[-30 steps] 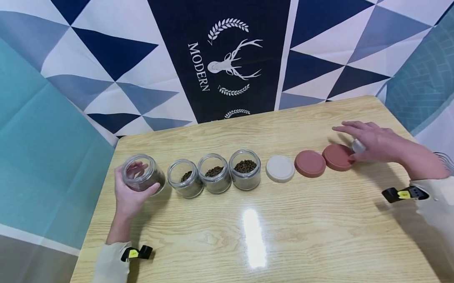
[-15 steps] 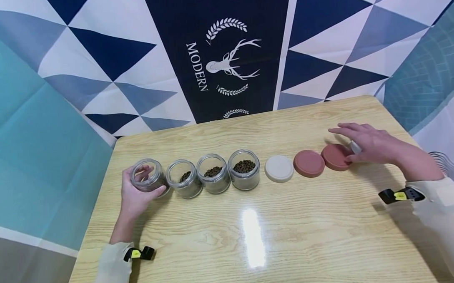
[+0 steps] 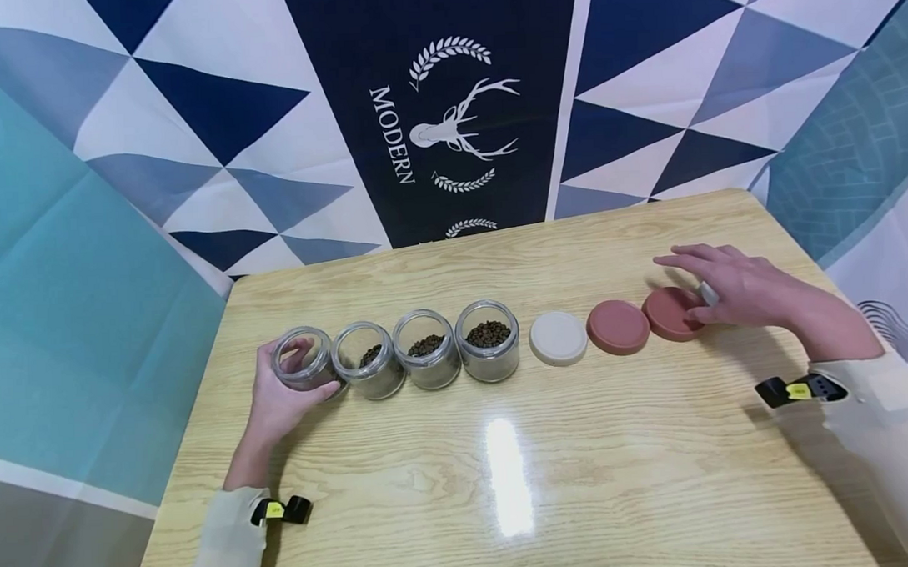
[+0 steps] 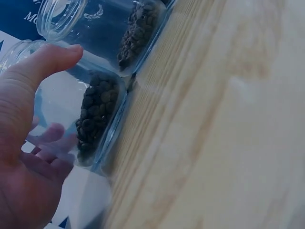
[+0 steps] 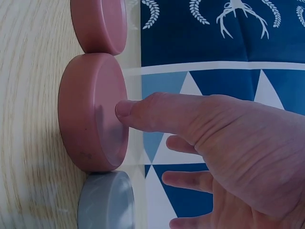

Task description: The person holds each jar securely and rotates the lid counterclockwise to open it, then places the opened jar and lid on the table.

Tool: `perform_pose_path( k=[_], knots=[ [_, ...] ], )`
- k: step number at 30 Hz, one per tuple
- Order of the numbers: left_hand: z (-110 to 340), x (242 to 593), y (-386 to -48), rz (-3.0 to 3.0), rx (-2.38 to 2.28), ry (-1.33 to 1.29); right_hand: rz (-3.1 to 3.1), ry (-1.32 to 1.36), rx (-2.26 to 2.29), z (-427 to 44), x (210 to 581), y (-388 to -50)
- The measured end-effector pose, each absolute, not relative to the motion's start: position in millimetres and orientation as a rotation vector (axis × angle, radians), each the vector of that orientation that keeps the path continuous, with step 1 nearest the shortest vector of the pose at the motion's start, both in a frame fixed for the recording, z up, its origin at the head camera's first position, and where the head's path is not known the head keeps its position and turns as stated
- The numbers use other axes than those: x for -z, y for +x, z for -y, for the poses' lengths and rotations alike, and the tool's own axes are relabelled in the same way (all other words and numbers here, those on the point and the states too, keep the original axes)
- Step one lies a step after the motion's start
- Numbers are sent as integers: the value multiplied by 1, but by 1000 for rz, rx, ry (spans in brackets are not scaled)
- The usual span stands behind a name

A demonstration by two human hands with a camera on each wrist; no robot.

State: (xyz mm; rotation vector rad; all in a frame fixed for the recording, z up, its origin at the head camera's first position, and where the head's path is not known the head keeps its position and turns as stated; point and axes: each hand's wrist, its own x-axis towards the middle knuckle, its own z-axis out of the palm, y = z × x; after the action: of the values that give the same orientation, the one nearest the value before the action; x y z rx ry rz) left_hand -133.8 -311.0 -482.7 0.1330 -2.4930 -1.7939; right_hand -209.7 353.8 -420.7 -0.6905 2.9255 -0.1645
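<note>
My left hand (image 3: pixel 281 398) holds the leftmost glass jar (image 3: pixel 319 374), thumb in front and fingers behind. In the left wrist view this lidless jar (image 4: pixel 57 95) stands on the table with a layer of dark brown pellets at the bottom, beside a second jar (image 4: pixel 102 28). My right hand (image 3: pixel 750 286) hovers over the lids with fingers spread. Its thumb tip is over the end red lid (image 5: pixel 78 114); whether it touches cannot be told. A pale grey lid (image 5: pixel 105 202), partly hidden by the hand in the head view, lies beside that red lid.
Open jars with dark pellets (image 3: pixel 374 371) (image 3: pixel 433 363) (image 3: pixel 490 361) continue the row rightward. A white lid (image 3: pixel 558 338) and another red lid (image 3: pixel 618 327) lie beyond them. The wooden table (image 3: pixel 401 485) meets a patterned cloth (image 3: pixel 268 115) at the back.
My left hand has moved the leftmost jar to the right, from tilted and apart to standing close beside its neighbour. My right hand stays nearly still over the lids.
</note>
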Motion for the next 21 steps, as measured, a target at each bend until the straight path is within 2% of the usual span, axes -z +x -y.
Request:
perform_pose_path(
  k=[14, 21],
  knots=[
    [318, 480, -132, 2591, 1701, 107, -2911, -680, 244, -347, 422, -211],
    [324, 462, -132, 2471, 1613, -14, -2903, -630, 260, -344, 405, -214]
  ],
)
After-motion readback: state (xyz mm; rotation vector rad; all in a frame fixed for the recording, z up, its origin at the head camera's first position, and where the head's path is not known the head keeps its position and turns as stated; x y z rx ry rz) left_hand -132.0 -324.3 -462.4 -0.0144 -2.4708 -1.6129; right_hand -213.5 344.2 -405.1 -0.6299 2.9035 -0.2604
